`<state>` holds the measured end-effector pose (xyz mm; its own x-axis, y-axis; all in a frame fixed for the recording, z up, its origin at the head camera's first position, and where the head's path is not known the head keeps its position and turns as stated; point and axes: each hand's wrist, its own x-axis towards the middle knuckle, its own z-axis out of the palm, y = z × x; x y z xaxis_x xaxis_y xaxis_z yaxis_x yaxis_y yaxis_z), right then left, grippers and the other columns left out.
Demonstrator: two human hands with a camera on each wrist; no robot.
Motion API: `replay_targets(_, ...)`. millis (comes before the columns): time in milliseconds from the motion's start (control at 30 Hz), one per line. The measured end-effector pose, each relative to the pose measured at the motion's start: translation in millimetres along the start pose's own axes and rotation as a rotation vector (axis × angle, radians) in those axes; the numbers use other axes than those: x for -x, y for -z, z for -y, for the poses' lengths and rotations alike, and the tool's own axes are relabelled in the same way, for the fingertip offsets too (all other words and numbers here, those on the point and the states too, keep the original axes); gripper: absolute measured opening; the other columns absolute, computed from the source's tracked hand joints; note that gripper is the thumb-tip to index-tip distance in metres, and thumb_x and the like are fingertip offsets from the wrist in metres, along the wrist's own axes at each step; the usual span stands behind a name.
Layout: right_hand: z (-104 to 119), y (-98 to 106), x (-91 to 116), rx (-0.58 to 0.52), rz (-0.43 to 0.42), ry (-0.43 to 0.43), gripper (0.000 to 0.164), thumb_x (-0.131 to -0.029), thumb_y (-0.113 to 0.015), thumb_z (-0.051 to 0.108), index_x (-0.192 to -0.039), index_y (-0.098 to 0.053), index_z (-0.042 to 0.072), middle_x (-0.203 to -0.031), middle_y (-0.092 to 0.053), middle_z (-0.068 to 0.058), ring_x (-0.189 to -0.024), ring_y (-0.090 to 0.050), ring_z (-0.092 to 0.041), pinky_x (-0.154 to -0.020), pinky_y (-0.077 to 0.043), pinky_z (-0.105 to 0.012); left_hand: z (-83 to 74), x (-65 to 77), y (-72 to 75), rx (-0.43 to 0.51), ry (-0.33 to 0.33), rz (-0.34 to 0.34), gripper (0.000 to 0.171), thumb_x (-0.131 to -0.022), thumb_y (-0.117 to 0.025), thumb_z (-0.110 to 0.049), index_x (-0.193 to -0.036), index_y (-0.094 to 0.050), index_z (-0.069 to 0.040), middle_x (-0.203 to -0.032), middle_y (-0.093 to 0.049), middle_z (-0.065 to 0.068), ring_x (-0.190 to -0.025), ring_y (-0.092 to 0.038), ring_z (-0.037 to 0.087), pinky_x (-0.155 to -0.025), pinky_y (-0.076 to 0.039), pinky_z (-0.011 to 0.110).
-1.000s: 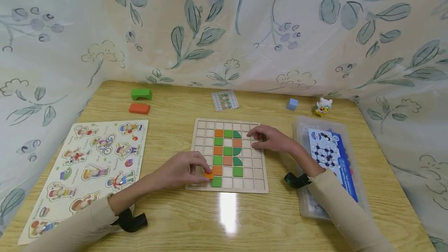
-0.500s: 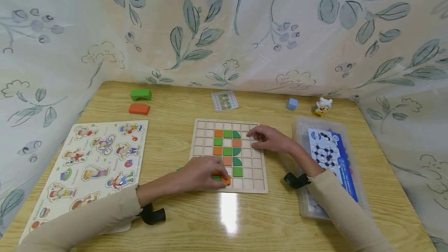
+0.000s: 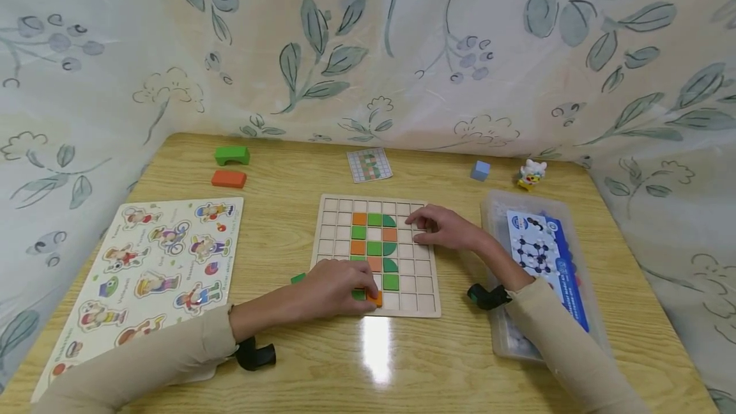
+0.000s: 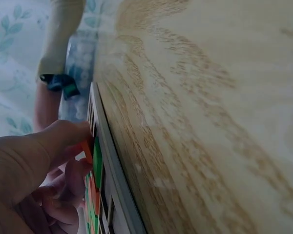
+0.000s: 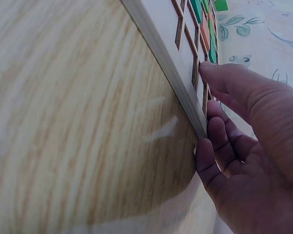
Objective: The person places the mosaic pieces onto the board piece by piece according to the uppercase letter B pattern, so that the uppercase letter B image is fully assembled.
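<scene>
A square wooden grid board (image 3: pixel 425 267) lies on the table, with several orange and green square tiles and green quarter-round tiles in its middle columns. My left hand (image 3: pixel 336 286) is over the board's lower left part. Its thumb and finger pinch an orange tile (image 3: pixel 375 299) at the bottom row, right beside a green tile (image 4: pixel 97 158). The tile's seating in its cell is hard to tell. My right hand (image 3: pixel 445 229) rests at the board's right side, thumb (image 5: pixel 219 73) and fingertips touching the grid and edge. My left hand covers some lower left tiles.
A green piece (image 3: pixel 297 278) lies left of the board, partly hidden. Behind is a small pattern card (image 3: pixel 369 165). A picture puzzle board (image 3: pixel 144 273) lies left, a clear plastic box (image 3: pixel 500 337) right. Blocks (image 3: pixel 229 178) and a toy figure (image 3: pixel 531 174) stand farther back.
My left hand has moved right with the orange tile, from the board's left edge to the bottom row, then slightly lower. The green piece at left came into view. My right hand has stayed put.
</scene>
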<state>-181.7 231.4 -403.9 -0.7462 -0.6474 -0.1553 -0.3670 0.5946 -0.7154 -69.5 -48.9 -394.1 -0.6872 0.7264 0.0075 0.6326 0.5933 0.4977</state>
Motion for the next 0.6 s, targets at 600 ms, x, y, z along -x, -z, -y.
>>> replay_targets(600, 1.2, 0.8, -0.4, -0.027, 0.011, -0.011, 0.032, -0.090, -0.068, 0.013, -0.121, -0.062, 0.005, -0.096, -0.054, -0.010, -0.083, -0.046, -0.019, -0.071, -0.040, -0.026, 26.5, 30.6, 25.8, 0.130, 0.062, -0.052, 0.021, -0.087, -0.073, -0.028, -0.107, -0.075, -0.022, -0.103, -0.061, -0.007, -0.063, -0.045, -0.004, -0.056, -0.040, 0.016)
